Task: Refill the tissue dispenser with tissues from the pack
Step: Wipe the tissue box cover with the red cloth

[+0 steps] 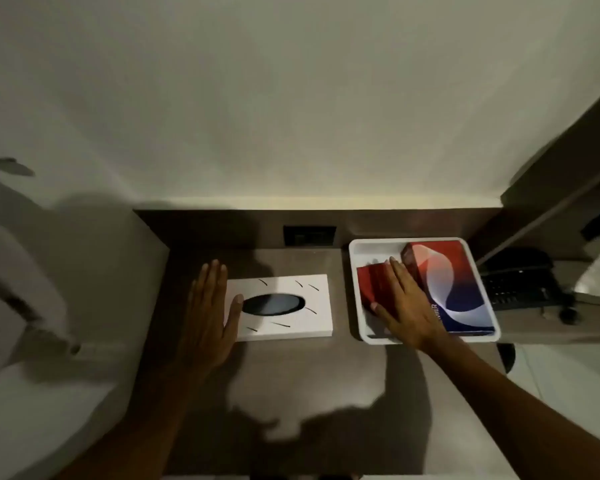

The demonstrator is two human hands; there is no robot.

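Inside white tray (355, 271), flat right hand (404, 299) covers glossy pack (454, 282).

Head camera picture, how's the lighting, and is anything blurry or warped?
Head view: dim, warm light from behind the person, throwing a large shadow across the desk under both arms; the far left edge is smeared with blur; wide-angle bending tilts the right-hand shelving; the white dispenser lid and tissue pack stay fairly clear.
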